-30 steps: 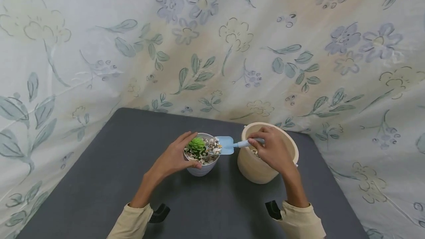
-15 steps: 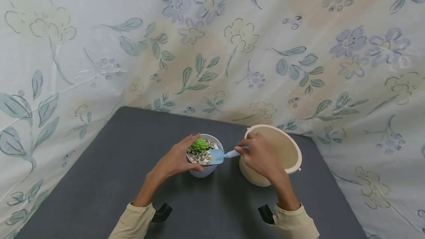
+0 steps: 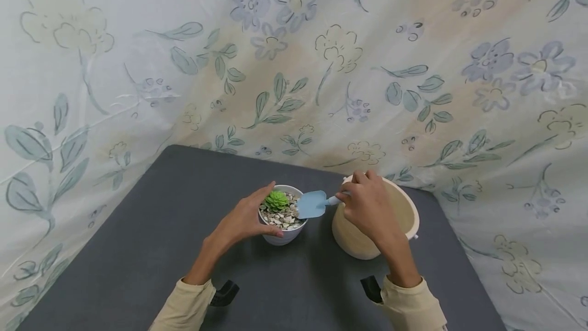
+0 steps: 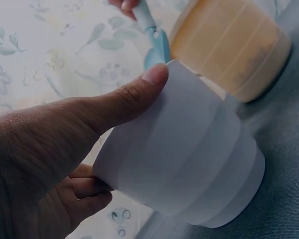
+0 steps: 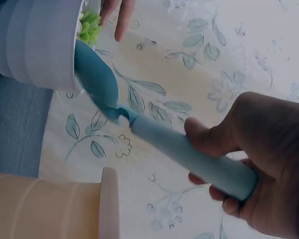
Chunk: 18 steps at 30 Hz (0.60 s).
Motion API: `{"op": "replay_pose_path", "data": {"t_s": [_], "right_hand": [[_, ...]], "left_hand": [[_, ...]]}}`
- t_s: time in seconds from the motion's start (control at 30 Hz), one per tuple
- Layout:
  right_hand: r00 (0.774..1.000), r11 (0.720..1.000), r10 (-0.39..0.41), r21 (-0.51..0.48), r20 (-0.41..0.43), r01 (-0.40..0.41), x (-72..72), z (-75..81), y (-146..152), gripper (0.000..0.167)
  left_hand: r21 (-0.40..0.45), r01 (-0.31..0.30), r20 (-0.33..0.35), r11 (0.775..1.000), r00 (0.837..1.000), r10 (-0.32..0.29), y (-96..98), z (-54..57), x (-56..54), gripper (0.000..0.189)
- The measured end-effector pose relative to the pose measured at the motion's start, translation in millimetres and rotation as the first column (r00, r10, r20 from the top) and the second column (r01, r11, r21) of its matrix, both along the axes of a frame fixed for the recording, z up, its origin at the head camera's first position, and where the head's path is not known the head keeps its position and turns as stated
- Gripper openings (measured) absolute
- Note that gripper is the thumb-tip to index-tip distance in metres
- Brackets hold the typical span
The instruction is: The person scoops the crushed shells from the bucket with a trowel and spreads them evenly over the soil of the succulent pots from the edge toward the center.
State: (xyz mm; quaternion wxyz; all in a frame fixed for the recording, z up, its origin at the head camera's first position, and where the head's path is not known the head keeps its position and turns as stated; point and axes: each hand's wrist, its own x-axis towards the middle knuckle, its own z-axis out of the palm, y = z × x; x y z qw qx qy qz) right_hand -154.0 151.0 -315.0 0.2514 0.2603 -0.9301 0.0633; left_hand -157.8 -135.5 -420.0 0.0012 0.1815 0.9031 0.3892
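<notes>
A small white flower pot (image 3: 278,240) stands on the table, holding a green succulent (image 3: 277,201) and mixed pebbles (image 3: 289,220). Thumb and fingers of my left hand (image 3: 239,222) span the pot and hold it at opposite sides of its rim; the left wrist view shows the thumb on the pot wall (image 4: 189,144). My right hand (image 3: 372,211) grips the handle of a light-blue garden trowel (image 3: 312,204). Its bare blade is over the pot's right rim. In the right wrist view the trowel handle (image 5: 189,157) lies between thumb and curled fingers.
Right of the pot stands a larger beige bucket (image 3: 356,241), partly covered by my right hand and forearm. Both stand on a dark grey table (image 3: 294,290). Behind it hangs a floral cloth (image 3: 294,65).
The trowel, loaded with pebbles a second ago, dipped into the pot and has drawn back right and up with its blade bare. My left hand keeps its hold.
</notes>
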Motion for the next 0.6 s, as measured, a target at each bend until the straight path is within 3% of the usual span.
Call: {"op": "replay_pose_path", "data": {"t_s": [0.2, 0.33, 0.47, 0.6], "right_hand": [[0.991, 0.999, 0.032, 0.001, -0.128, -0.032, -1.3, 0.0, -1, 0.006], [0.964, 0.998, 0.020, -0.046, -0.265, -0.033, -0.7, -2.2, 14, 0.010], [0.934, 0.985, -0.114, -0.160, -0.339, 0.062, 6.9, 5.5, 49, 0.012], [0.929, 0.948, -0.273, -0.231, -0.248, 0.218, 14.1, 15.0, 89, 0.010]], "left_hand": [[0.005, 0.004, 0.006, 1.000, 1.000, -0.004, -1.0, -1.5, -3.2, 0.126], [0.008, 0.009, 0.016, 1.000, 1.000, -0.009, -1.2, -4.4, -3.1, 0.127], [0.009, 0.002, 0.030, 1.000, 1.000, -0.002, -3.7, -6.2, -1.0, 0.126], [0.012, -0.014, 0.035, 1.000, 0.999, 0.014, -10.8, -4.2, 0.6, 0.125]]}}
